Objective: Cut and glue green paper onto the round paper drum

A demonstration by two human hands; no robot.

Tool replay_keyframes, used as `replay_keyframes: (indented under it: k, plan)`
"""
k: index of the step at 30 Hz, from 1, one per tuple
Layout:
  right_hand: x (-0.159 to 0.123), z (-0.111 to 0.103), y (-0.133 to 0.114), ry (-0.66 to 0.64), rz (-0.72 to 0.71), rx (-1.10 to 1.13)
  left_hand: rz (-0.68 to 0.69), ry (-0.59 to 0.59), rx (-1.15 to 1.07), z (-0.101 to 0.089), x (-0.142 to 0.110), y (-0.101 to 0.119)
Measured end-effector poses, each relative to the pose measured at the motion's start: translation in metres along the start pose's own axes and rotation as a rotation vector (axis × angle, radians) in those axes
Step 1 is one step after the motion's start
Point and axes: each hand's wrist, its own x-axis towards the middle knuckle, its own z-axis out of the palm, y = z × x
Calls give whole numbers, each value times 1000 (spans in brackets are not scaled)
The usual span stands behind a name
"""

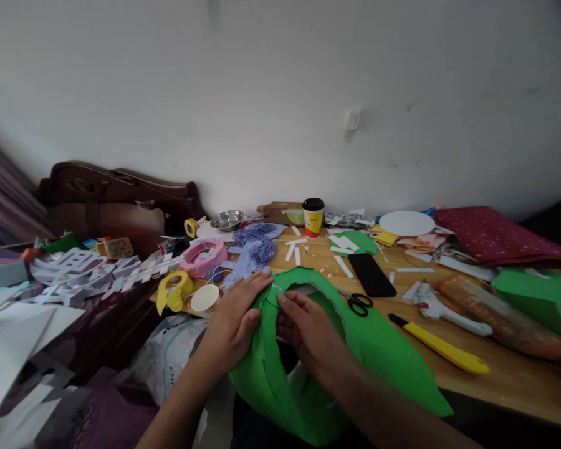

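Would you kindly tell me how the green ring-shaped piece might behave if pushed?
The green piece would probably flex, since its thin sheet bends into a curve. It is likely light for its size, given the large opening in its middle.

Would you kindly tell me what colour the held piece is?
The held piece is bright green, seen best in the head view.

You have two hands [237, 312] at lower centre, one lidded cup [313, 221] mid-frame, one phone [371, 274] and one yellow-handled cutter [444, 348] at right.
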Motion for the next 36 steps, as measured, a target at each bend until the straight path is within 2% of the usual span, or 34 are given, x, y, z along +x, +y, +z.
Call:
replay_keyframes:
  k: [13,19,23,32,36]
  plan:
    - [-1,1,1,3,-20,-5,-11,-28,-13,-2,4,2]
    - [0,-1,2,-8,-27,-11,-54,-12,-138,-6,6,3]
    - [-1,0,1,8,-23,-1,-86,-44,-164,-4,0,2]
    - [-2,1,-1,4,-18,12,-36,-84,-112,6,-7,6]
    - [-2,0,-1,22,-41,26,-48,-31,-113,4,-12,7]
